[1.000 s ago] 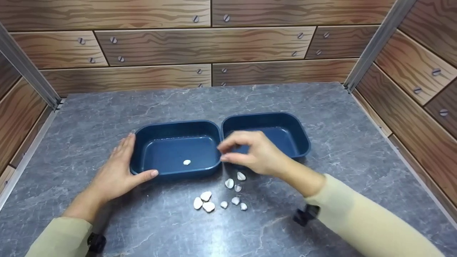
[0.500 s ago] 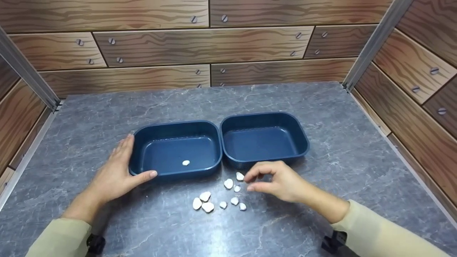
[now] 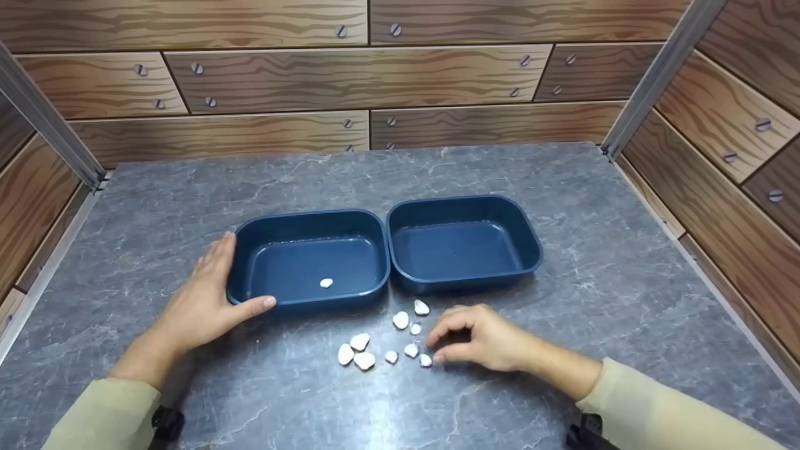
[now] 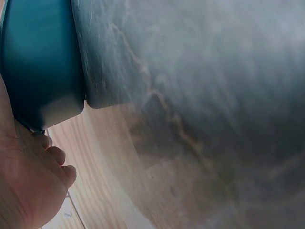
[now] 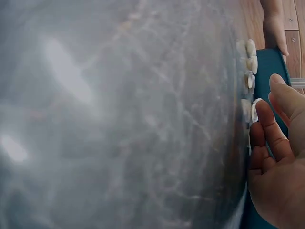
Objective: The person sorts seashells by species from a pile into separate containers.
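bracketing the near side of a grey marbled counter [image 3: 281, 406], two pale sleeves [image 3: 669, 406] frame nine loose white pieces [image 3: 411, 350], small and shell-like. a trio [image 3: 364, 361] of larger, flatter ones lies close together on the side toward the counter's left edge; the other six, mostly smaller, are spread toward its right edge. the right hand [image 3: 484, 337] is the nearer of the two, low beside the six, its thumb and fingers parted with nothing seen gripped between them. the piece nearest its thumb [image 3: 425, 360], a small, bright, roundish one, lies just off the thumb tip on the side toward the counter's left edge; whether the two touch cannot be told, and no clear long axis shows. farther back, the left hand [image 3: 203, 306] rests at the left blue tub [image 3: 306, 214], straight fingers along its left wall, thumb over its front rim, and one more white piece [image 3: 326, 283] lies on the tub's floor near the front wall. the right blue tub [image 3: 459, 199] stands beside it, rims touching or nearly so, and beyond the counter's far edge rises a wood-patterned wall [image 3: 369, 81]
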Tool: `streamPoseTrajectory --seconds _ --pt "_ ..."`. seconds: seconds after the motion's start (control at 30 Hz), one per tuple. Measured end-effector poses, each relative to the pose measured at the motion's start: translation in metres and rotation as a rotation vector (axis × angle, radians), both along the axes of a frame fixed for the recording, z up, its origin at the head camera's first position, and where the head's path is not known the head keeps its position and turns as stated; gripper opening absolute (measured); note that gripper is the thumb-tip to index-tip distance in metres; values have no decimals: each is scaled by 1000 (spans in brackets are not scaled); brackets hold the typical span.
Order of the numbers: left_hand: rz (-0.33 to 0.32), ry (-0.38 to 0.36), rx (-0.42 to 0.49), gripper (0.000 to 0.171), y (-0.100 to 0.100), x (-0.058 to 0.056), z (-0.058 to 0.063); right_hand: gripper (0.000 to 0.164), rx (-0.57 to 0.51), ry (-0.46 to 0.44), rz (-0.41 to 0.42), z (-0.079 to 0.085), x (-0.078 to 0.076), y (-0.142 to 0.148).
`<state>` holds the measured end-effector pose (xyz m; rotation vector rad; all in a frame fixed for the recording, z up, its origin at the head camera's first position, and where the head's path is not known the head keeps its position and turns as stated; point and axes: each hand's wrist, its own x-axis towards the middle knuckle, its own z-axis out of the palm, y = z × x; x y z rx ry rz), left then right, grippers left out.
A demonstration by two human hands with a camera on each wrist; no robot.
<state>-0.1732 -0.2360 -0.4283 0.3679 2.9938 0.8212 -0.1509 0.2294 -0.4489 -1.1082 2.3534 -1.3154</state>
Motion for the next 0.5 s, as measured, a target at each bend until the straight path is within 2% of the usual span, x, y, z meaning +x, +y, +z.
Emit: streamPoseTrajectory --seconds 0.5 --pt "-2 5 -3 126 1 -1 -1 25 117 81 5 -8 2 -1"
